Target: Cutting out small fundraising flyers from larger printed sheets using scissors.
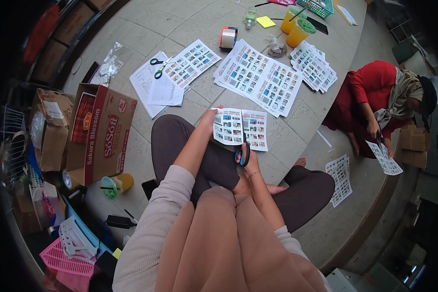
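Observation:
My left hand [208, 119] holds the left edge of a printed paper sheet [227, 127] covered in small pictures. In my right hand [249, 160] is a pair of scissors [244, 153] with black and blue handles, its blades pointing away from me along the middle of the sheet. A cut seems to run between the sheet's two halves. Beyond the sheet lies a stack of larger printed sheets [259, 76]. To the left, another printed sheet [191, 64] overlaps papers with tables [166, 93], and green-and-black scissors [161, 69] rest there.
A person in red [374, 84] cuts a sheet at the right. A cardboard box [107, 146] and a cup of orange drink [123, 182] stand at left. Ahead are a tape roll [228, 38], orange drinks [298, 33] and smaller sheets [312, 65]. More sheets [338, 180] lie at right.

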Demonstrator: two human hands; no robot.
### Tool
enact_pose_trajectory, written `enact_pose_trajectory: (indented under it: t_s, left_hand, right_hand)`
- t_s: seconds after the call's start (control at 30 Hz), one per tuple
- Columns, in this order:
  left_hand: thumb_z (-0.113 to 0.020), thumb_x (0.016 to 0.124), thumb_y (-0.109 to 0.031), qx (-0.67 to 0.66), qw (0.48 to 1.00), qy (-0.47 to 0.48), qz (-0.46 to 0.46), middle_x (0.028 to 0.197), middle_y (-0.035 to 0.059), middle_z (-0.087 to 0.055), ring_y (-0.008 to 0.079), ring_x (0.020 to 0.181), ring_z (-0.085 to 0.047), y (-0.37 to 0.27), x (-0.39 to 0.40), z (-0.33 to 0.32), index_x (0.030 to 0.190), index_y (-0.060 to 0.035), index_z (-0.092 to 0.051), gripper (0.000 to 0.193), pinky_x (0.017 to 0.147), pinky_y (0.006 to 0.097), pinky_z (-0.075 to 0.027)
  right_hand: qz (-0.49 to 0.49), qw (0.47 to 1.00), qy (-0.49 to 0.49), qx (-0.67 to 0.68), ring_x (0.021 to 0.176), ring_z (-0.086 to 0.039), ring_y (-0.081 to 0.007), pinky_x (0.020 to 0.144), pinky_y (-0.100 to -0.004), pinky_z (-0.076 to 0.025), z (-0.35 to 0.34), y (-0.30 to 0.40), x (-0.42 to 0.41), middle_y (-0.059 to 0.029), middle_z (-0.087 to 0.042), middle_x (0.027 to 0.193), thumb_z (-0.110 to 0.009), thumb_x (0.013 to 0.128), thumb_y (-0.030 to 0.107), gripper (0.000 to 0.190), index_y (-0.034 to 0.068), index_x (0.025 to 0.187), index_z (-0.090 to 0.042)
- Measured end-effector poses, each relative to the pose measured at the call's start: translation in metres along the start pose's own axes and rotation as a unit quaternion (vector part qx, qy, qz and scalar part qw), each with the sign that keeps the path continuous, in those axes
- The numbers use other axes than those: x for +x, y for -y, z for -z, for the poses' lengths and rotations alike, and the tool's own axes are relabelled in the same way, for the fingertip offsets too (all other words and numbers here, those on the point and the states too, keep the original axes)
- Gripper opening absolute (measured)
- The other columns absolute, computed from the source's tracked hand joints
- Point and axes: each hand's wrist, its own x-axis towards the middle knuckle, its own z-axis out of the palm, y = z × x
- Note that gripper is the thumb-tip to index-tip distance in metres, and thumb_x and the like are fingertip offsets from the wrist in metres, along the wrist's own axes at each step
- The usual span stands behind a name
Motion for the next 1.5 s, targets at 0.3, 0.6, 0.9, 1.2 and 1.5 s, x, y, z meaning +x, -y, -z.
enact_pose_trajectory:
  t_s: [0.3, 0.6, 0.9, 1.2, 1.5]
  left_hand:
    - [-0.026, 0.083, -0.013, 0.031, 1.000, -0.002, 0.007, 0.101, 0.0179, -0.048, 0.0280, 0.090, -0.050, 0.001, 0.010, 0.009, 0.108, -0.0050, -0.043, 0.030, 0.075, 0.0371, -0.042]
    - [-0.026, 0.084, -0.016, -0.065, 0.988, 0.054, -0.129, 0.103, 0.0142, -0.049, 0.0249, 0.090, -0.050, -0.008, -0.004, 0.004, 0.110, -0.0065, -0.043, 0.033, 0.076, 0.0340, -0.041]
    - [-0.032, 0.084, -0.019, 0.290, 0.897, 0.097, -0.320, 0.094, 0.0098, -0.053, 0.0210, 0.084, -0.050, 0.061, 0.007, -0.063, 0.101, -0.0055, -0.046, 0.026, 0.074, 0.0277, -0.037]
    - [-0.054, 0.069, -0.033, 0.624, 0.604, -0.262, -0.421, 0.114, 0.0155, -0.031, 0.0295, 0.102, -0.033, 0.086, -0.008, -0.058, 0.116, -0.0068, -0.033, 0.057, 0.085, 0.0395, -0.027]
    - [-0.058, 0.064, -0.031, 0.343, 0.913, -0.163, -0.147, 0.112, 0.0166, -0.035, 0.0310, 0.106, -0.030, 0.120, 0.027, -0.035, 0.110, -0.0061, -0.037, 0.056, 0.088, 0.0419, -0.025]
  right_hand:
    - [-0.013, 0.998, -0.001, 0.056, 0.038, -0.042, -0.0080, 0.037, -0.0184, -0.034, -0.004, 0.004, 0.001, -0.0007, -0.043, 0.045, -0.048, 0.076, 0.044, 0.042, 0.007, 0.056, -0.047]
    - [0.037, 0.999, 0.035, 0.015, 0.040, -0.044, -0.0068, 0.038, -0.0182, -0.035, 0.004, 0.009, -0.019, -0.0005, -0.046, 0.050, -0.053, 0.077, 0.032, 0.030, 0.006, 0.063, -0.046]
    - [0.145, 0.814, -0.386, -0.409, 0.050, -0.052, -0.0269, 0.049, -0.0358, -0.041, 0.092, 0.006, -0.018, -0.0105, -0.052, 0.054, -0.060, 0.068, 0.029, 0.030, 0.004, 0.066, -0.045]
    - [0.223, 0.739, -0.355, -0.527, 0.093, -0.042, -0.0280, 0.077, -0.0370, -0.035, 0.065, 0.030, 0.009, -0.0132, -0.047, 0.095, -0.059, 0.066, 0.026, 0.036, 0.004, 0.093, -0.049]
    - [0.032, 0.774, -0.269, -0.572, 0.104, -0.034, -0.0284, 0.084, -0.0418, -0.032, 0.030, 0.053, 0.063, -0.0130, -0.037, 0.112, -0.063, 0.058, 0.030, 0.066, 0.007, 0.113, -0.035]
